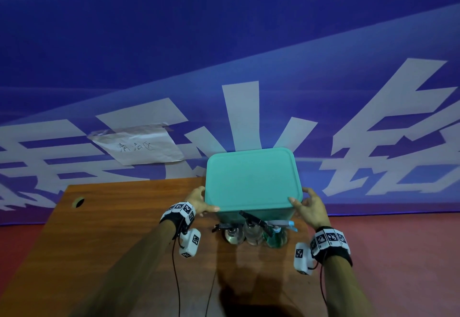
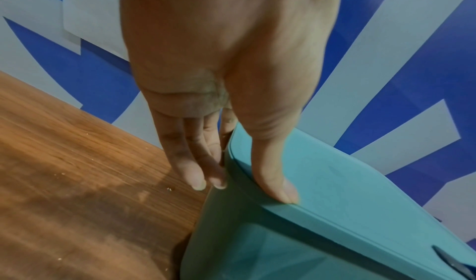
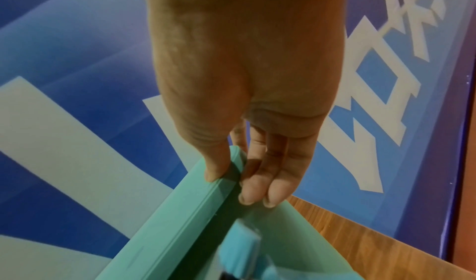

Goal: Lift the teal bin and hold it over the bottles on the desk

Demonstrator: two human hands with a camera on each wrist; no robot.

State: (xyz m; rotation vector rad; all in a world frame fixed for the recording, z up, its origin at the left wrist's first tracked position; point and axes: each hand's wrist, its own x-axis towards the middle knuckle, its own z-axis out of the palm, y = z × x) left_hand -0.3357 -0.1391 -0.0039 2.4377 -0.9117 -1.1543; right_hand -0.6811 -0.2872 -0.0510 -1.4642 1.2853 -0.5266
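Left hand (image 1: 199,200) grips the near-left corner of the teal lid (image 1: 252,178): thumb on top of the lid edge, fingers (image 2: 192,162) down along the left side under the rim. Grip closed, pinching the lid. Right hand (image 1: 311,205) does the same at the near-right corner: thumb on top, fingers (image 3: 268,174) down the right side below the rim. Also closed on the lid.

Lid is flat, rounded-rectangle, sits over the teal bin (image 1: 254,214). The wrist views show a dark seam line between lid rim and bin wall; cannot tell if the lid is fully seated or slightly raised. Bin stands on the wooden tabletop (image 1: 119,229), toward its far right part, close to the far edge.

Just near of the bin, touching or almost touching its near wall, three spray bottles (image 1: 254,233) stand in a row: two clear ones left and middle, a green-tinted one right with a light blue trigger head. Black trigger heads on the two clear ones.

Both wrists carry bands of black-and-white marker tags with white camera blocks and black cables hanging toward the near side.

Far left on the tabletop: a small dark oval hole (image 1: 78,202). Behind the tabletop, a blue banner (image 1: 224,42) with large white characters; a sheet of paper (image 1: 139,147) with handwriting is taped to it, left of the bin. Red floor (image 1: 398,242) at right.
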